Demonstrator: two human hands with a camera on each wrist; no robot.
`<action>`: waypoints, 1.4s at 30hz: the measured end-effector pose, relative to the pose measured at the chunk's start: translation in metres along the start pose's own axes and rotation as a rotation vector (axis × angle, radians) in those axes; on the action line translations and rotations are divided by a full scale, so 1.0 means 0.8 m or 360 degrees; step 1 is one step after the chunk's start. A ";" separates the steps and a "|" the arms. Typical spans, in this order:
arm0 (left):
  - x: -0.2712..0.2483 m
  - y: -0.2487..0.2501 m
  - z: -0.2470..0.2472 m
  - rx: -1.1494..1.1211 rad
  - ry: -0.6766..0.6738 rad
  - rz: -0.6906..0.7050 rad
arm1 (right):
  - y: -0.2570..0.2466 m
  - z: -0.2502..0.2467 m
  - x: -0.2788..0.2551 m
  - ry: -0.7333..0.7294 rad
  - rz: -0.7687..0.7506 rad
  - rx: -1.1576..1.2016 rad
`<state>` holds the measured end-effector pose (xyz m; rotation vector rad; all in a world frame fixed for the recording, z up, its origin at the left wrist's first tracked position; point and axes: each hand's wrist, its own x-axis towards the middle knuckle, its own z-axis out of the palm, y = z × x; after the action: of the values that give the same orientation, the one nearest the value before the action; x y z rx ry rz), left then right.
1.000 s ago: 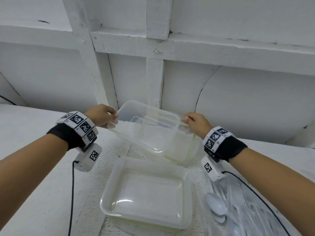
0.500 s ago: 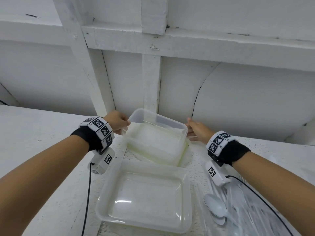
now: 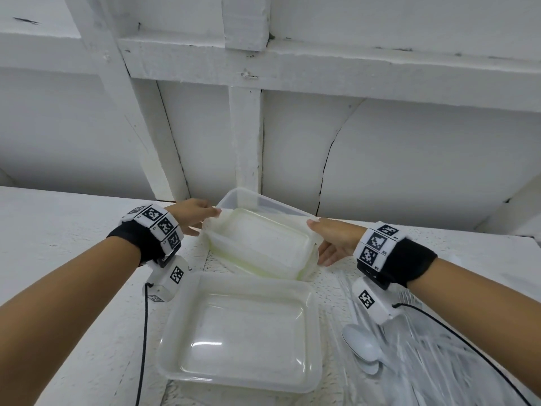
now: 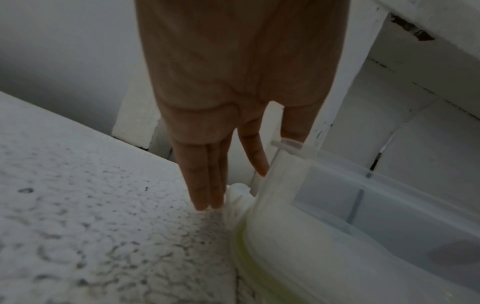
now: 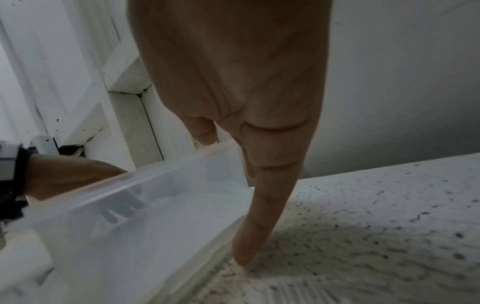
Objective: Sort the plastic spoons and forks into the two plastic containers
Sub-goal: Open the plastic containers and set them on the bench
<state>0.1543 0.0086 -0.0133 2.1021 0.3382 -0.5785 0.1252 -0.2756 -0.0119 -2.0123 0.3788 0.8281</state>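
Note:
Two clear plastic containers stand on the white table. The far container (image 3: 288, 213) sits upright on a lid with a yellow-green edge (image 4: 242, 242); the near container (image 3: 243, 385) is empty. My left hand (image 3: 196, 213) touches the far container's left rim, its fingers (image 4: 201, 185) straight and pointing down at the table. My right hand (image 3: 330, 240) lies against its right wall (image 5: 155, 197) with straight fingers (image 5: 262, 205), thumb above the rim. White plastic spoons (image 3: 361, 342) and forks (image 3: 409, 300) lie in a heap at the lower right.
A white wall with posts and a beam (image 3: 246, 136) rises right behind the far container. Black cables (image 3: 143, 332) hang from both wrist cameras. The rough white table (image 3: 58, 259) stretches away to the left.
The far container, held tilted in the air a second ago, has come down flat at the back of the table. Both hands have loosened from gripping its rim to straight fingers beside it.

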 end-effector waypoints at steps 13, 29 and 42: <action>-0.020 -0.035 -0.011 -0.0325 -0.0005 0.0028 | -0.035 0.007 0.008 0.0115 -0.0092 0.0109; -0.076 -0.054 -0.010 -0.0098 0.0137 -0.0101 | 0.007 0.009 -0.085 0.0189 -0.0233 0.0157; -0.170 -0.107 0.023 -0.0244 -0.0197 -0.0223 | 0.068 0.081 -0.145 0.0082 -0.0030 -0.0128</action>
<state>-0.0045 0.0380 -0.0118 1.8966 0.4471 -0.7382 -0.0156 -0.2577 0.0090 -2.1116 0.3603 0.7925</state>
